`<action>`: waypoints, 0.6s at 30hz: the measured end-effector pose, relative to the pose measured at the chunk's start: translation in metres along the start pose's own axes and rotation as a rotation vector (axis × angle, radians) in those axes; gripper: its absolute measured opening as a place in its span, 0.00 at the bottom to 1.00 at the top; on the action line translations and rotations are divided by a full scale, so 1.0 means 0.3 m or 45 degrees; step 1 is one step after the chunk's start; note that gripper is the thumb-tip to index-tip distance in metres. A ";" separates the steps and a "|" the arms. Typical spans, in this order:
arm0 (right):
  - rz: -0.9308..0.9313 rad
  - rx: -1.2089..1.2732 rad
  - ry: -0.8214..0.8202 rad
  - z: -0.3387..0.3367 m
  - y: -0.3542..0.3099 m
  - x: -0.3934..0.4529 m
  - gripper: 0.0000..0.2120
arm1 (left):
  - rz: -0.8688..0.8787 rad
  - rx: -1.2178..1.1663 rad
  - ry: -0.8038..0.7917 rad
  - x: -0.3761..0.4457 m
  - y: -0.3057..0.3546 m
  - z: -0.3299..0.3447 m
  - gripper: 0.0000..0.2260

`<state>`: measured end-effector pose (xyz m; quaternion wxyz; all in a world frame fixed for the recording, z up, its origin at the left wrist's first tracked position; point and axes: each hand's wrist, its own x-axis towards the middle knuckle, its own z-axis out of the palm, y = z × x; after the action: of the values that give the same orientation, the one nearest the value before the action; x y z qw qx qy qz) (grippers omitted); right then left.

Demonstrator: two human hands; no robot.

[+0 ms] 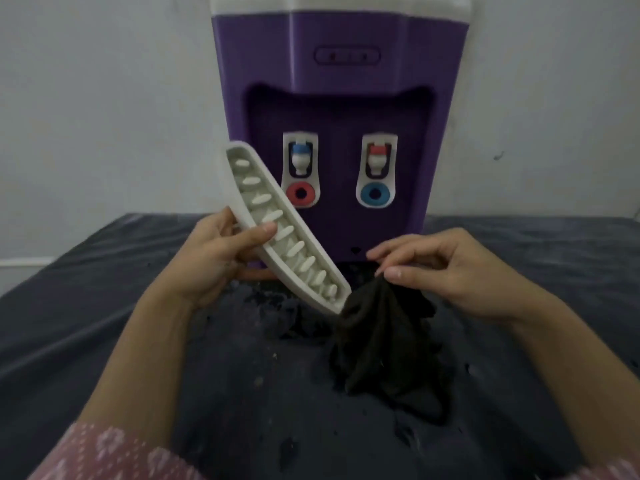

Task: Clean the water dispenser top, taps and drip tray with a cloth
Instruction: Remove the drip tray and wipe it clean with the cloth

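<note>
Dark, seemingly fabric-covered surface (104, 306), pale wall (104, 98)

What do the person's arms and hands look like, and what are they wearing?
Both forearms are bare, and the left hand and right hand wear no gloves, rings or watch. A pink sleeve with a pale floral print shows at the lower edge.

Purple dispenser (341, 98), white tray (277, 223), blk cloth (384, 348).

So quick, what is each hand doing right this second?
Left hand: grips the white drip tray, lifted off the dispenser.
Right hand: pinches the top of the dark cloth.
</note>
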<state>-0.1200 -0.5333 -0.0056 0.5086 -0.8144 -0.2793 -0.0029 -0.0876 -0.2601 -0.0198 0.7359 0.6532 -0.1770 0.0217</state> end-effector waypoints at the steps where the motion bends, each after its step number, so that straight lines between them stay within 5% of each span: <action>1: -0.004 -0.054 0.041 0.005 0.006 -0.003 0.08 | 0.001 0.006 -0.007 0.001 -0.002 -0.002 0.17; 9: 0.111 -0.412 -0.045 -0.012 0.034 -0.088 0.06 | 0.088 0.122 -0.011 -0.002 0.025 -0.007 0.17; 14: 0.553 -0.901 -0.291 -0.010 0.055 -0.170 0.13 | 0.187 0.069 0.068 -0.026 0.060 0.011 0.12; 18: 0.707 -0.945 -0.313 0.012 0.063 -0.184 0.15 | 0.222 0.012 0.130 -0.054 0.066 0.042 0.10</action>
<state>-0.1587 -0.5615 -0.0389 0.1283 -0.9791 -0.0893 0.1300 -0.1109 -0.2663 -0.0046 0.7361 0.6369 -0.1953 0.1199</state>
